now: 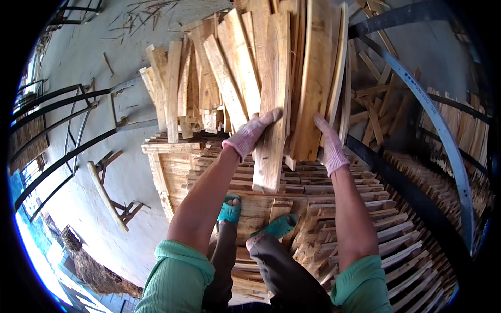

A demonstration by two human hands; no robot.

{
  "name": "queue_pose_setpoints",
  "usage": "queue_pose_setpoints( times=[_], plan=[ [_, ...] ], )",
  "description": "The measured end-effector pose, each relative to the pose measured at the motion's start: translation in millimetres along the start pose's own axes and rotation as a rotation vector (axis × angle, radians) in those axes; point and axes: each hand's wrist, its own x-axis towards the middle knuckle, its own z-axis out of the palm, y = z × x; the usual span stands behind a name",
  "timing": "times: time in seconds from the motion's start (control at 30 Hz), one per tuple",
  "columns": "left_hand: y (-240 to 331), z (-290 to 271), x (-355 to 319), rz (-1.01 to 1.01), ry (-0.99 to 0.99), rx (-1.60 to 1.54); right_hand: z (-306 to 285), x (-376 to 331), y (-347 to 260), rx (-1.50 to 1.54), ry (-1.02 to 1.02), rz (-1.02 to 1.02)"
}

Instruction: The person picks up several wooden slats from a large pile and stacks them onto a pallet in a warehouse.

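Note:
Both my hands wear pale pink knitted gloves. My left hand (255, 131) is closed on the left edge of a long wooden plank (272, 99), its thumb lying across the upper face. The plank's near end hangs free below the hand. My right hand (330, 143) grips the right side of a wider, yellowish plank (309, 88), with its other fingers hidden behind the wood. Several more planks (224, 73) stand loosely fanned out to the left of my hands.
Under my teal sandals (228, 209) lies a stack of wooden slats (396, 229). A curved blue metal bar (438, 117) and a dark beam (402, 182) run along the right. Scrap wood (378, 112) lies beyond them. On the left floor lies a small wooden frame (107, 195) near black metal rails (62, 143).

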Motion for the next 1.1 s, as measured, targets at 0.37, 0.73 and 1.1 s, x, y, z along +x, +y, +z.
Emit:
queue_pose_setpoints(
  times=[0.37, 0.73, 1.1],
  plan=[
    [-61.3, 12.5, -236.1, 0.038, -0.107, 0.26, 32.9, -279.2, 27.7, 0.367, 0.058, 0.296],
    [24.8, 48.9, -262.2, -0.036, 0.052, 0.314, 14.1, -263.0, 46.6, 0.355, -0.069, 0.164],
    [13.5, 52.1, -512.8, 0.181, 0.134, -0.091, 71.6, -480.2, -21.2, 0.38, -0.141, 0.232]
  ],
)
